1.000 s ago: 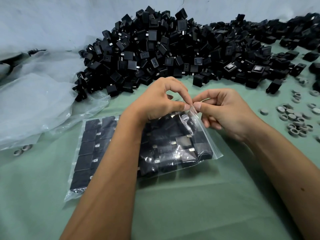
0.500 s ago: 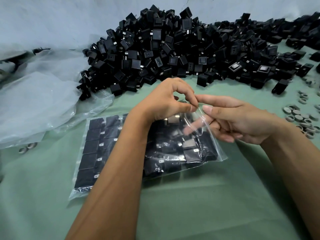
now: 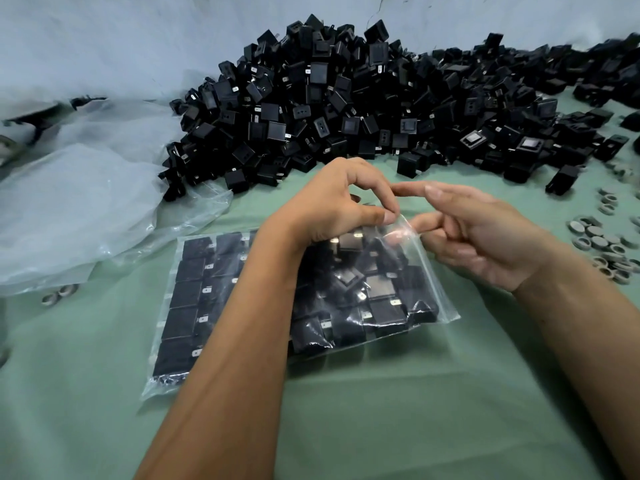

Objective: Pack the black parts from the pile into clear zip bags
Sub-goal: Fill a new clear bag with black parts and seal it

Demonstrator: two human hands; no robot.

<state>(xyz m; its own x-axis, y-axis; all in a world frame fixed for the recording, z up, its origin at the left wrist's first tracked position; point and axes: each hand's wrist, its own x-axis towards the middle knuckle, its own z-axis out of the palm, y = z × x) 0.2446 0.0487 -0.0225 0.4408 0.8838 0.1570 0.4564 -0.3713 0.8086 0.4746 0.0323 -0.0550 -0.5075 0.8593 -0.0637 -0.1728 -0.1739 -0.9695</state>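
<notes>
A clear zip bag [image 3: 429,308] filled with black square parts lies flat on the green table cover [image 3: 398,417], partly under my left forearm. My left hand [image 3: 337,202] pinches the bag's far right corner between thumb and forefinger. My right hand [image 3: 485,237] is just right of that corner. Its thumb is straight and lifted off, and its fingertips touch the film from behind. The big pile of black parts [image 3: 346,102] stretches across the back of the table, just beyond both hands.
Crumpled clear plastic sheeting [image 3: 76,202] lies at the left, reaching the pile's edge. Several small grey rings [image 3: 599,239] are scattered at the right edge, and two more rings [image 3: 57,295] lie at the left. A pale wall stands behind the pile.
My right thumb and forefinger let go of the bag's corner and spread apart. My left hand kept its pinch on the corner. The view drifted slightly to the left.
</notes>
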